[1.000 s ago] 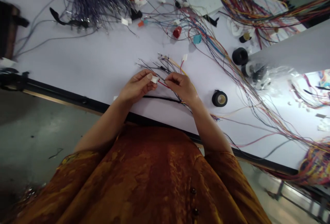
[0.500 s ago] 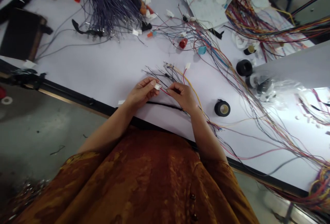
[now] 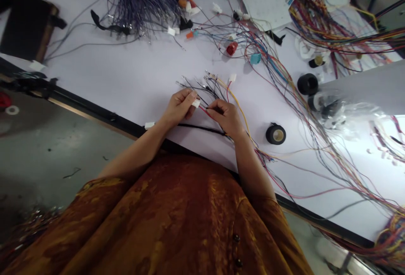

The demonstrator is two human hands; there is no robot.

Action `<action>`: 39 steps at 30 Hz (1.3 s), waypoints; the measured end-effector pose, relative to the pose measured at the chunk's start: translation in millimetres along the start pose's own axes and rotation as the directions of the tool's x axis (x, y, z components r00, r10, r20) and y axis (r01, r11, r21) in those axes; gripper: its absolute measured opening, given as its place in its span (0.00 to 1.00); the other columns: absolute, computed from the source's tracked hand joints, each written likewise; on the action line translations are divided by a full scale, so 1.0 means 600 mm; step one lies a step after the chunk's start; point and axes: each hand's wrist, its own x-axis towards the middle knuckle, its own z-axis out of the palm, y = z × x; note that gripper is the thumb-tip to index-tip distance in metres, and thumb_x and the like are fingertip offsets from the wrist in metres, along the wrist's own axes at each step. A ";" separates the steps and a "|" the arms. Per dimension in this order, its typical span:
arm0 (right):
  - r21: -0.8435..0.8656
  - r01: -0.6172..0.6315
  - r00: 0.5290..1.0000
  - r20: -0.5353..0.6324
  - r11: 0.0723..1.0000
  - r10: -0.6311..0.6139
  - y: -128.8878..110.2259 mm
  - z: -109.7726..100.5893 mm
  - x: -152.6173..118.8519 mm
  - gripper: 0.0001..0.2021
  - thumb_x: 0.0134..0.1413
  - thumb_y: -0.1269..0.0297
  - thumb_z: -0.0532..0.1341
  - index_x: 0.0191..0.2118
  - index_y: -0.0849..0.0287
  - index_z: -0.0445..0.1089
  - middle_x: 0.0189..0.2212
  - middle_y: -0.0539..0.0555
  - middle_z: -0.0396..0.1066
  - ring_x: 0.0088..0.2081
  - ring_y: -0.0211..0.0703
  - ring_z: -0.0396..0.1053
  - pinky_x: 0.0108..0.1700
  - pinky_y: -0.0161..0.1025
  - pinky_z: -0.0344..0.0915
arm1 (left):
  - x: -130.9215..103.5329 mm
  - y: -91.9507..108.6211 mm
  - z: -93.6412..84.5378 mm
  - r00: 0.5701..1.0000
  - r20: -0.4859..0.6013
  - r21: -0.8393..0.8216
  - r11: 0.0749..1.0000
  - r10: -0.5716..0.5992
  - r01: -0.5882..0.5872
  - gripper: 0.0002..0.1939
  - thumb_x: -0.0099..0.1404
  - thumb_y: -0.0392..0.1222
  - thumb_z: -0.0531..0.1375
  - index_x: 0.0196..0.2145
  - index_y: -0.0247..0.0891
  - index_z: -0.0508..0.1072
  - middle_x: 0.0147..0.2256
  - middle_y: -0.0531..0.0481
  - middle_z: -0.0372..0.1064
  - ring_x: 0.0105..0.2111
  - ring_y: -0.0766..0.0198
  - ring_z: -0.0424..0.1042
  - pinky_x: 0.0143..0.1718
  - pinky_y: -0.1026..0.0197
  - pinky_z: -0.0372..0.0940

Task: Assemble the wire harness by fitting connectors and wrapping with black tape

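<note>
Between the thumb and fingers of my left hand [image 3: 181, 108] is a small white connector [image 3: 195, 103]. A red wire [image 3: 205, 111] runs from the connector toward my right hand [image 3: 226, 117], whose thumb and forefinger are pinched on a thin wire; its colour is hard to make out at the fingertips. Just beyond the hands, black wires [image 3: 198, 91] with metal terminals fan out on the white table. A yellow wire [image 3: 242, 112] curves past my right hand, and another white connector [image 3: 232, 78] on a red wire lies above it. Under both hands passes a black taped cable [image 3: 202, 128].
A black tape roll [image 3: 275, 133] lies right of my right hand. Long coloured wires [image 3: 294, 108] cross the table's right side. Purple wires [image 3: 139, 1] are heaped at the back, near red [image 3: 232, 48] and blue [image 3: 255, 58] connectors. The table's dark edge [image 3: 104, 117] runs near my body.
The view has shifted slightly, so the table's contents sit a little differently. The white connector in my left hand is turned somewhat, and my hands remain close together.
</note>
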 end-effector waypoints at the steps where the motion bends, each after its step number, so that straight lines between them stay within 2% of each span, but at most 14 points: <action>1: 0.000 0.000 1.000 0.002 1.000 0.000 0.000 0.000 0.000 0.07 0.54 0.60 0.62 0.30 0.58 0.69 0.25 0.48 0.67 0.28 0.35 0.59 0.31 0.35 0.56 | 0.000 0.000 0.000 1.000 0.004 0.002 1.000 -0.002 0.002 0.21 0.64 0.61 0.61 0.29 0.40 0.70 0.13 0.58 0.58 0.10 0.73 0.54 0.12 0.65 0.44; 7: 0.013 0.003 1.000 -0.004 1.000 -0.003 0.002 0.000 -0.002 0.08 0.56 0.59 0.62 0.31 0.58 0.69 0.26 0.48 0.66 0.28 0.35 0.59 0.32 0.35 0.56 | 0.002 -0.004 -0.004 1.000 0.008 -0.004 1.000 -0.016 0.016 0.19 0.66 0.58 0.60 0.30 0.39 0.73 0.14 0.57 0.59 0.12 0.72 0.56 0.13 0.66 0.48; 12: 0.039 -0.013 0.999 -0.046 0.999 0.014 0.001 -0.001 -0.002 0.08 0.57 0.60 0.60 0.31 0.59 0.70 0.24 0.47 0.64 0.27 0.34 0.57 0.31 0.35 0.55 | -0.002 -0.010 -0.017 0.998 0.055 -0.096 0.995 -0.015 0.020 0.16 0.63 0.57 0.64 0.35 0.40 0.74 0.22 0.54 0.68 0.20 0.69 0.68 0.22 0.66 0.61; 17: 0.071 -0.035 0.997 -0.061 0.997 0.039 0.002 -0.004 0.004 0.08 0.56 0.61 0.61 0.30 0.59 0.69 0.24 0.47 0.65 0.26 0.34 0.59 0.30 0.34 0.57 | -0.013 -0.012 -0.029 0.995 0.103 -0.120 0.993 0.010 0.002 0.16 0.61 0.56 0.65 0.37 0.42 0.73 0.27 0.52 0.71 0.26 0.67 0.71 0.28 0.64 0.66; 19: 0.096 -0.071 0.997 -0.008 0.993 0.072 0.009 -0.005 0.013 0.08 0.56 0.61 0.61 0.30 0.59 0.70 0.22 0.47 0.65 0.24 0.33 0.60 0.30 0.33 0.57 | -0.014 -0.016 -0.030 0.994 0.061 -0.076 0.994 0.088 -0.084 0.14 0.61 0.54 0.66 0.37 0.42 0.74 0.32 0.51 0.73 0.31 0.66 0.73 0.34 0.63 0.68; 21: 0.122 -0.115 0.988 0.115 0.986 0.101 0.018 -0.010 0.026 0.09 0.56 0.60 0.61 0.30 0.60 0.72 0.20 0.46 0.65 0.23 0.33 0.61 0.28 0.33 0.58 | -0.012 -0.019 -0.029 0.986 0.026 -0.051 0.985 0.168 -0.166 0.12 0.62 0.51 0.66 0.38 0.42 0.75 0.36 0.51 0.74 0.36 0.66 0.73 0.40 0.62 0.69; 24: 0.126 -0.107 0.961 0.268 0.986 0.070 0.023 -0.019 0.036 0.12 0.58 0.58 0.60 0.31 0.61 0.73 0.21 0.47 0.67 0.24 0.33 0.62 0.29 0.33 0.59 | -0.007 -0.023 -0.023 0.980 0.057 -0.146 0.972 0.193 -0.183 0.12 0.62 0.50 0.67 0.40 0.43 0.76 0.37 0.52 0.75 0.38 0.67 0.74 0.42 0.63 0.69; 25: 0.106 -0.065 0.972 0.233 0.992 0.039 0.020 -0.022 0.033 0.13 0.59 0.57 0.60 0.31 0.61 0.74 0.22 0.48 0.68 0.25 0.34 0.63 0.30 0.33 0.60 | -0.005 -0.023 -0.022 0.981 0.078 -0.190 0.969 0.176 -0.159 0.12 0.61 0.50 0.67 0.40 0.42 0.76 0.37 0.52 0.75 0.37 0.67 0.75 0.40 0.64 0.70; 27: 0.025 0.048 0.999 0.014 0.999 -0.049 0.007 -0.024 0.016 0.13 0.62 0.58 0.57 0.34 0.61 0.75 0.27 0.50 0.72 0.30 0.35 0.66 0.34 0.34 0.62 | -0.004 -0.022 -0.020 0.986 0.107 -0.256 0.962 0.125 -0.094 0.14 0.60 0.50 0.68 0.40 0.42 0.75 0.35 0.53 0.75 0.34 0.67 0.76 0.36 0.65 0.70; 29: -0.100 0.136 0.970 -0.188 0.986 -0.153 -0.011 -0.018 -0.012 0.13 0.64 0.59 0.56 0.38 0.59 0.75 0.32 0.51 0.74 0.33 0.37 0.68 0.37 0.35 0.63 | -0.004 -0.021 -0.019 0.990 0.118 -0.296 0.955 0.072 -0.034 0.15 0.59 0.50 0.69 0.41 0.41 0.75 0.34 0.53 0.75 0.31 0.68 0.77 0.33 0.66 0.71; 30: -0.165 0.164 0.955 -0.219 0.972 -0.199 -0.018 -0.011 -0.028 0.12 0.65 0.60 0.56 0.39 0.59 0.75 0.33 0.52 0.75 0.34 0.38 0.69 0.38 0.36 0.63 | -0.005 -0.021 -0.019 0.992 0.118 -0.312 0.950 0.049 -0.010 0.15 0.59 0.50 0.69 0.41 0.41 0.74 0.33 0.54 0.75 0.30 0.68 0.77 0.32 0.67 0.71; 32: -0.308 0.182 0.958 -0.158 0.934 -0.238 -0.026 0.007 -0.054 0.10 0.65 0.61 0.58 0.43 0.57 0.75 0.37 0.53 0.75 0.36 0.39 0.70 0.39 0.37 0.63 | -0.005 -0.020 -0.020 0.993 0.120 -0.339 0.940 0.002 0.040 0.15 0.59 0.48 0.69 0.41 0.41 0.74 0.31 0.54 0.74 0.29 0.69 0.76 0.31 0.68 0.70; 35: -0.483 0.143 0.972 -0.097 0.864 -0.215 -0.020 0.036 -0.069 0.09 0.63 0.64 0.59 0.46 0.57 0.73 0.40 0.54 0.75 0.38 0.42 0.70 0.39 0.38 0.62 | -0.004 -0.018 -0.021 0.988 0.135 -0.372 0.921 -0.070 0.116 0.11 0.60 0.44 0.68 0.39 0.40 0.74 0.30 0.54 0.75 0.28 0.70 0.76 0.30 0.69 0.70; 39: -0.439 0.181 0.952 -0.147 0.880 -0.269 -0.004 0.047 -0.061 0.07 0.64 0.64 0.58 0.37 0.58 0.72 0.34 0.53 0.73 0.38 0.42 0.69 0.41 0.38 0.61 | -0.004 -0.016 -0.020 0.988 0.115 -0.373 0.918 -0.100 0.136 0.07 0.62 0.40 0.66 0.38 0.40 0.74 0.29 0.54 0.74 0.28 0.70 0.75 0.30 0.69 0.69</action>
